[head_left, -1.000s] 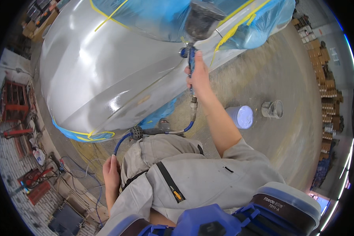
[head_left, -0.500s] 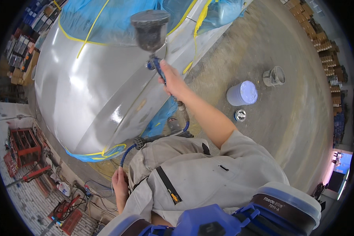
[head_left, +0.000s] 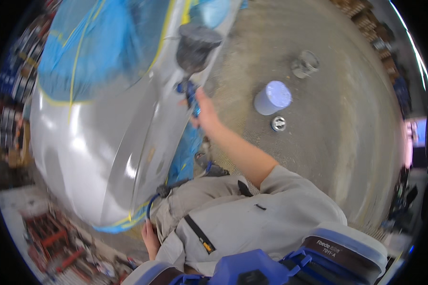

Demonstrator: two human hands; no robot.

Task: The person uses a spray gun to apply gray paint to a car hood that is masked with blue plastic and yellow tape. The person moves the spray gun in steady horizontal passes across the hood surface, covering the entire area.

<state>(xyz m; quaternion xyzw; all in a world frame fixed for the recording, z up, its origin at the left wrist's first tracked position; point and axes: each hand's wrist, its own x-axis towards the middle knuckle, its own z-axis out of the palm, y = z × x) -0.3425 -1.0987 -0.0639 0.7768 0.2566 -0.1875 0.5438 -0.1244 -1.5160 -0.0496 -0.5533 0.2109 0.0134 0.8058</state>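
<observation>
My right hand (head_left: pixel 203 113) is closed round the blue handle of a spray gun (head_left: pixel 184 88), whose dark cup (head_left: pixel 195 47) is upright above it, over a silver-grey car body panel (head_left: pixel 81 152). Blue masking film (head_left: pixel 90 38) edged with yellow tape covers part of the car. My left hand (head_left: pixel 150 237), low beside my grey clothing, is closed on the blue hose (head_left: pixel 150 206), which runs past a dark fitting (head_left: pixel 162 191) at my waist. The image is somewhat blurred.
On the floor to the right stand a lilac bucket (head_left: pixel 271 99), a smaller container (head_left: pixel 304 64) and a small metal tin (head_left: pixel 278 123). Red equipment (head_left: pixel 45 230) is at lower left, stacked boxes (head_left: pixel 356 14) along the right. A blue respirator (head_left: pixel 245 268) shows at the bottom edge.
My view has turned, so the car sits more upright at left and the floor containers appear higher. My right hand, still holding the gun, appears farther left and lower than a second ago.
</observation>
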